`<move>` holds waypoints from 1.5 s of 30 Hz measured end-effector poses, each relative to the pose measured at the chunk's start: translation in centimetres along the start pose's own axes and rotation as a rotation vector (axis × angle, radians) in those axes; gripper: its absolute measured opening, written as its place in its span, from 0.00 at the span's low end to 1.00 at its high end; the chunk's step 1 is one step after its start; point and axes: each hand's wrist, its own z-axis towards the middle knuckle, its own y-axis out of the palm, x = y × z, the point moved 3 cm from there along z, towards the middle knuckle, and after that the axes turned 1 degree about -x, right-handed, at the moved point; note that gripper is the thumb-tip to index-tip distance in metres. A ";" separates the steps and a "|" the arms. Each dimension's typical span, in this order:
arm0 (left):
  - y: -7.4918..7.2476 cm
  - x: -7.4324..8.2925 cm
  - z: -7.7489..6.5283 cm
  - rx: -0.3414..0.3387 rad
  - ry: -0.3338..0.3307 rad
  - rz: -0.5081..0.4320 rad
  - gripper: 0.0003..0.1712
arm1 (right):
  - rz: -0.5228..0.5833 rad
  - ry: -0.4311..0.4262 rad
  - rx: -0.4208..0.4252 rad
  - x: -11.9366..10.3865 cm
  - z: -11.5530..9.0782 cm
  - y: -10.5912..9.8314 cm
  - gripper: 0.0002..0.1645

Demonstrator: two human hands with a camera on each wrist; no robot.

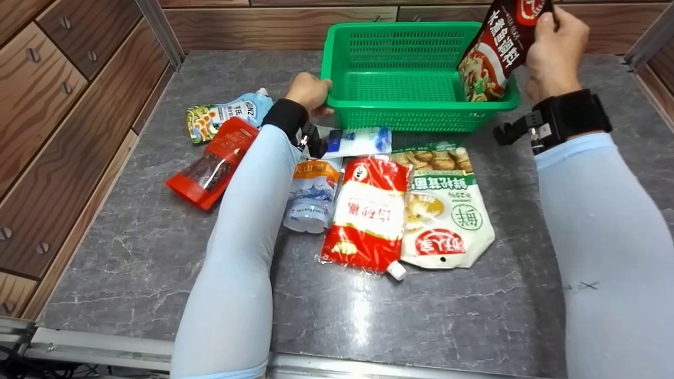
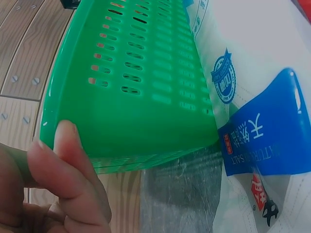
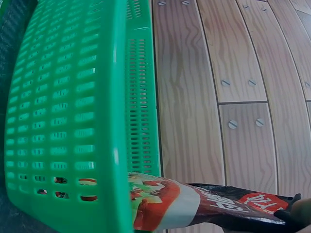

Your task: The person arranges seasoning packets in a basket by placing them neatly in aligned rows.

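At the back of the table, my left hand [image 1: 308, 92] grips the left rim of the green plastic basket [image 1: 416, 106], fingertips against its wall in the left wrist view. My right hand [image 1: 558, 55] pinches the top edge of a dark red-and-black seasoning packet [image 1: 495, 50]. The packet hangs tilted at the basket's right end, its lower part inside the rim. In the right wrist view, the packet [image 3: 177, 206] shows partly behind the basket wall, with only a fingertip of that hand visible at the edge.
Before the basket lie a white-and-blue salt bag [image 1: 363, 141], a blue mountain-print pouch [image 1: 313, 195], a red-and-white sugar bag [image 1: 368, 210] and a green-and-cream pouch [image 1: 447, 210]. Farther left are a red windowed pouch [image 1: 218, 160] and a light-blue Heinz pouch [image 1: 231, 111]. Wood-patterned panels [image 1: 295, 23] stand behind.
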 end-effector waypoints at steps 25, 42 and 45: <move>0.4 0.3 -0.6 -0.024 -0.028 -0.043 0.18 | -0.015 0.072 0.037 2.5 0.3 -1.1 0.16; 0.3 0.0 -1.4 -0.054 -0.066 -0.138 0.20 | 0.003 0.056 -0.032 2.6 -0.1 -1.1 0.22; 0.2 0.0 -1.6 -0.055 -0.069 -0.159 0.21 | -0.025 0.014 -0.065 2.5 -0.6 -1.2 0.27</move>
